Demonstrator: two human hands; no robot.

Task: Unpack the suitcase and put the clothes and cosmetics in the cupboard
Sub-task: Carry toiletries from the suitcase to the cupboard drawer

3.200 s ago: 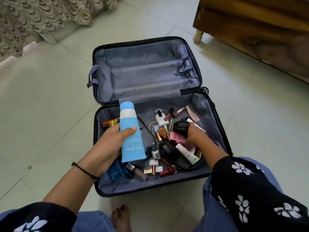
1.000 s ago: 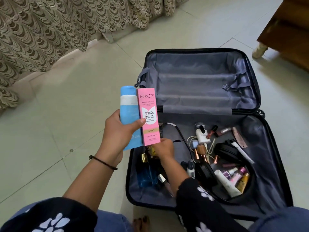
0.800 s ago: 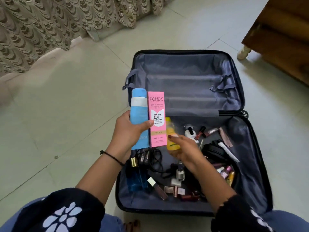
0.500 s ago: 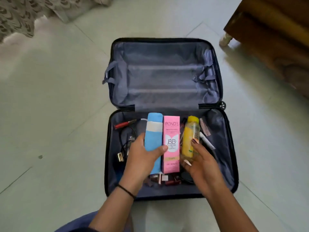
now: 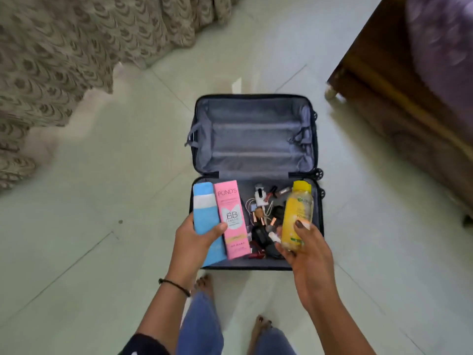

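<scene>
Cosmetics held over suitcase (image 5: 256, 139).
L hand (image 5: 194, 239) gripped blue tube (image 5: 204, 208) + pink box (image 5: 231, 216), R hand (image 5: 304, 249) clasped yellow bottle (image 5: 298, 216); all pointed 12 o'clock.

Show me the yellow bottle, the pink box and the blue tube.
yellow bottle (image 5: 298, 208), head view, on its label.
pink box (image 5: 231, 217), head view, on its front panel.
blue tube (image 5: 204, 217), head view, on its blue body.

Patterned curtain (image 5: 64, 47) hung at upper left; wooden furniture (image 5: 384, 111) stood at upper right on pale tiled floor (image 5: 76, 252).
</scene>
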